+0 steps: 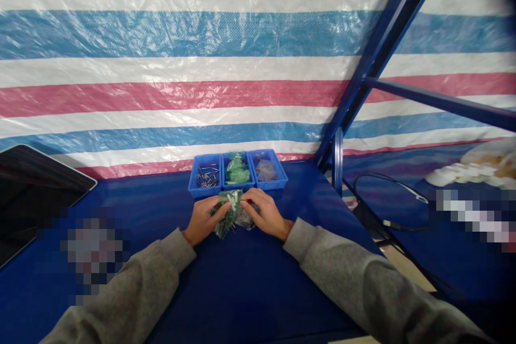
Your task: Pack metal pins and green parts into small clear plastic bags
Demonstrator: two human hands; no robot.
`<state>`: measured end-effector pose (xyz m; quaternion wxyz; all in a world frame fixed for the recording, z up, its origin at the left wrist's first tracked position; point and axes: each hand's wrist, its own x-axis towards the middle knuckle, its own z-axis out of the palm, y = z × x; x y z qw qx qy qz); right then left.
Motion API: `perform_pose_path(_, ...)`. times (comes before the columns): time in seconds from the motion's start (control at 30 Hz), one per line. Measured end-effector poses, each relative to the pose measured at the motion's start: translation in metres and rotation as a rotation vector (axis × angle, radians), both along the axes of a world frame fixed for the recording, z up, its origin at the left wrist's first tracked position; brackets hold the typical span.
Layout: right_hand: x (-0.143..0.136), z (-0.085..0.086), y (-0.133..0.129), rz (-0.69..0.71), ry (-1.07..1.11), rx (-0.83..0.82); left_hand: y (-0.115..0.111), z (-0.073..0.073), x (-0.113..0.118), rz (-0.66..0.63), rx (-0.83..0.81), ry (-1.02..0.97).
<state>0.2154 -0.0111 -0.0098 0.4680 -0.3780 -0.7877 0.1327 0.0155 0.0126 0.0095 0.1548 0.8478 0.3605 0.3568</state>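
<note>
My left hand (204, 219) pinches the left side of a small green-tinted clear plastic bag (229, 208), thumb on top. My right hand (264, 212) is closed at the bag's upper right edge. Small thin metal pieces seem to lie inside or under the bag; their kind is too small to tell. Beside it, partly under my right fingers, is a clear bag (244, 220) with greyish contents. Just beyond my hands stand three joined blue bins: the left bin (205, 191) holds thin metal pins, the middle bin (238, 185) green bags, the right bin (278, 178) clear bags.
A dark-screened tablet or monitor (32, 193) lies at the left on the blue table (242, 290). Blue metal frame bars (363, 80) rise at the right. Beyond them are a black cable (374, 215) and white items (463, 174). Striped sheeting (181, 97) hangs behind.
</note>
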Motion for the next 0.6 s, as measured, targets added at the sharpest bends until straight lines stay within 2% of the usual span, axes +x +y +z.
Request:
perform_pose_path(0.17,0.000,-0.001,-0.001,-0.004,0.065,0.007,0.000,-0.005,0.000,0.005,-0.147,-0.168)
perform_pose_path(0.3,0.000,-0.001,-0.001,0.028,0.004,0.073,0.000,-0.008,0.001,-0.033,-0.258,-0.277)
perform_pose_path(0.43,0.001,-0.005,0.001,-0.003,-0.030,0.117,-0.001,-0.007,0.001,-0.097,-0.344,-0.250)
perform_pose_path(0.5,0.001,-0.007,0.001,-0.029,-0.017,0.117,-0.002,-0.004,0.000,-0.117,-0.322,-0.209)
perform_pose_path(0.6,0.000,-0.007,0.000,-0.057,0.016,0.083,-0.002,0.002,-0.002,-0.175,-0.171,-0.124)
